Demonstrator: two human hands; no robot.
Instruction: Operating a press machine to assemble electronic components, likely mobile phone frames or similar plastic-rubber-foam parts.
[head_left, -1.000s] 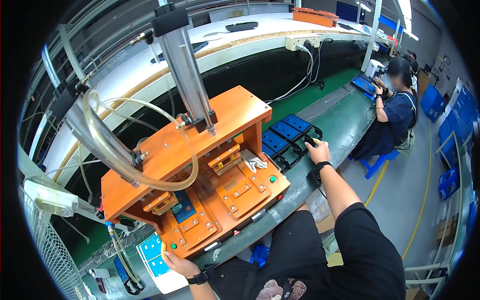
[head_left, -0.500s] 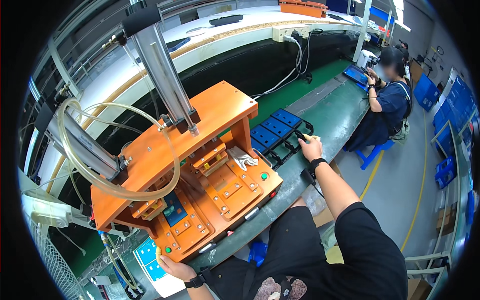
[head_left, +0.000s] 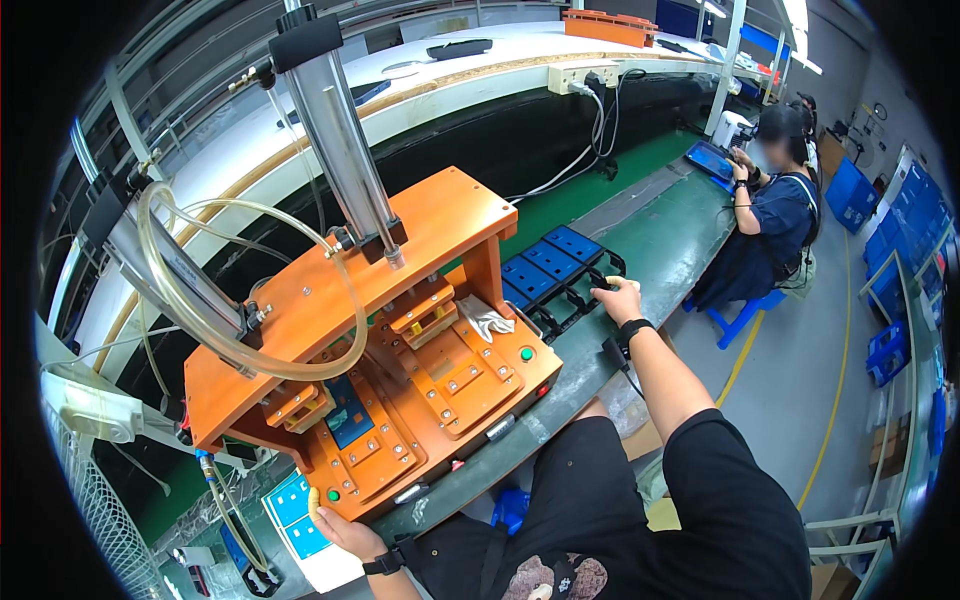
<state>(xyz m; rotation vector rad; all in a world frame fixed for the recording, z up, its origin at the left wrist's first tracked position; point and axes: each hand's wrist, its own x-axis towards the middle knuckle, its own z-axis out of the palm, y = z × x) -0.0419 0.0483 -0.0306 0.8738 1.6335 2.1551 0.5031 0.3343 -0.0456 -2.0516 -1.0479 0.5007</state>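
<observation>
The black frames [head_left: 577, 299] are lying just beside the right hand [head_left: 622, 299], on the green bench [head_left: 662, 235], to the right of the orange press [head_left: 455, 205] and well apart from the left hand [head_left: 348, 533]. The right hand's fingers are bending over a dark part at the frames' near side, though whether they are gripping it, the view is not showing clearly. The left hand is resting at the press's front left corner, its fingers partly bent; whether it is pressing on anything cannot be told. The frames are looking slender and open, with dark arms jutting toward the person, and a row of flat blue panels [head_left: 572, 243] is sitting along their far side, each panel showing small dark marks. Another blue panel [head_left: 348, 425] is lying in the press's left station, between the two hands, while a pale crumpled cloth [head_left: 486, 320] is lying near the right station.
</observation>
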